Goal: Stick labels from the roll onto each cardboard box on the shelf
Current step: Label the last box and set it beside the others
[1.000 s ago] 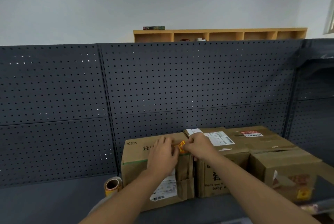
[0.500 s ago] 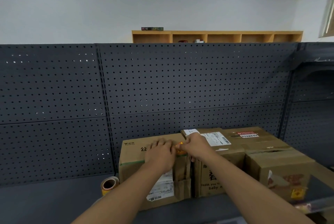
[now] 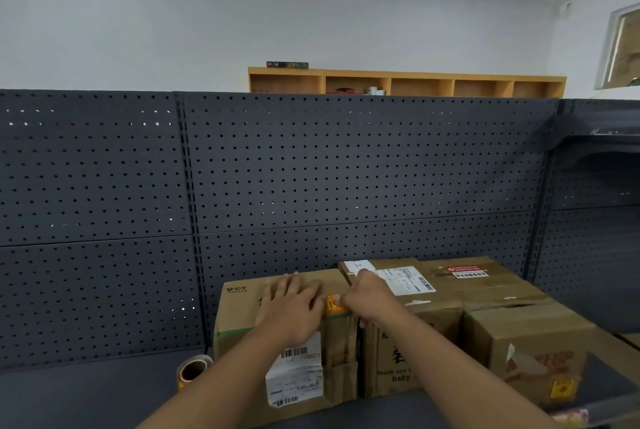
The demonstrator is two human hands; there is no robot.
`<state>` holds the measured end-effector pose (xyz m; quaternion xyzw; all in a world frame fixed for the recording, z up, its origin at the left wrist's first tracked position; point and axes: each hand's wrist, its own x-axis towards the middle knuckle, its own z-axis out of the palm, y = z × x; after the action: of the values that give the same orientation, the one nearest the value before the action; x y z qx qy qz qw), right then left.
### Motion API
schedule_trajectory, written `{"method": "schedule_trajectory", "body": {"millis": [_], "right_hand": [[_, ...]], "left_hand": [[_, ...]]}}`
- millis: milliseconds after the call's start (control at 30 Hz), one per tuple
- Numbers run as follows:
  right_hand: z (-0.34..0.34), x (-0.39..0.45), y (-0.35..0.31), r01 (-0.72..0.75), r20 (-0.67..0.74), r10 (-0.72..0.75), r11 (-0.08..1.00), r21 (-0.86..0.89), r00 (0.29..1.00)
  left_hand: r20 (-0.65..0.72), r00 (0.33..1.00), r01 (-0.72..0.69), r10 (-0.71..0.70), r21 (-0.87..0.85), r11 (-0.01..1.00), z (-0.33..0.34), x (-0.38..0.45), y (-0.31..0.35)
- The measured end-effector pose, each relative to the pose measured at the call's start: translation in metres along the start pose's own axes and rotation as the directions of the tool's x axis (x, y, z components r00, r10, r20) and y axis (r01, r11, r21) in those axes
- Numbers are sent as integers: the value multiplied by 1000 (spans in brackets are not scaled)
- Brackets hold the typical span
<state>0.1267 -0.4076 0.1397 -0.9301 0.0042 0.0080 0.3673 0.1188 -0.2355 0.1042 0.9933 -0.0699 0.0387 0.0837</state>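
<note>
Resting flat on top of the left cardboard box [image 3: 242, 317], the left hand [image 3: 294, 307] has its fingers [image 3: 287, 284] spread and nearly straight, holding nothing, with the heel of the hand near the box's front top edge. Just to its right, the right hand [image 3: 369, 297] has its fingers curled, and their tips meet an orange-and-yellow label [image 3: 333, 302] that lies on the same box top near its right front corner; whether they pinch the label's edge or only press it down cannot be told. Both bare forearms reach in from the bottom of the view.

Three boxes stand side by side on the dark grey shelf [image 3: 86, 401]. The middle cardboard box [image 3: 398, 359] touches the left one and carries a white shipping slip on top. The right cardboard box [image 3: 526, 352] has a small yellow label on its front face, low and to the right.

On the shelf, left of the left box and apart from it, stands the label roll [image 3: 192, 370], its hollow core facing the camera. A dark perforated back panel [image 3: 346, 168] rises behind the boxes, and a wooden cubby unit [image 3: 405, 83] shows above it against the white wall.
</note>
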Motion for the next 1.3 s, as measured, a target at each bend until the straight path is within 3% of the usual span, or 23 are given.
{"method": "schedule_trajectory", "body": {"millis": [400,767,967,1067,1300], "right_hand": [[5,-6,-3,62,-20,-64,995,-80,998],[7,-6,-4,154,-33,-175,931,-331,984],[-4,2,1,224,93,-208,948,-225,974],[-2,5,3,237,89,-223,951,-199,971],[7,7,5,177,13,-187,901,-397,982]], "left_hand": [[-26,999,-23,23,4,1000,7,4,-8],[33,999,-15,15,10,1000,-1,5,-6],[49,999,8,-7,-11,1000,-2,8,-6],[38,999,23,-23,-14,1000,0,8,-4],[57,998,24,-23,-15,1000,-3,9,-3]]}}
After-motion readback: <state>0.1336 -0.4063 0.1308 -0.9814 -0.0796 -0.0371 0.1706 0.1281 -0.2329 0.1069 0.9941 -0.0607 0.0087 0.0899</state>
